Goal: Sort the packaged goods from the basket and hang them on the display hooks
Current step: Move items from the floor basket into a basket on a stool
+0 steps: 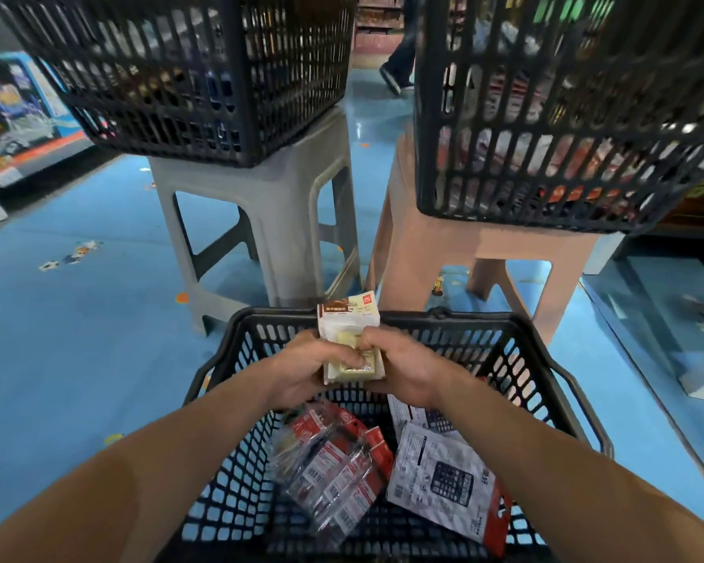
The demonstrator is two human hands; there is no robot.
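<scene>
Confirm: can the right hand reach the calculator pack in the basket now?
Probably not yet: right hand and left hand both grip a stack of small packets above the basket. The calculator pack lies uncovered below the right forearm, so the way looks free once it lets go.

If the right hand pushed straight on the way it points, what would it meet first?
The right hand grips the packet stack; pushing on, it would likely meet the left hand gripping the other side, seemingly at equal depth.
</scene>
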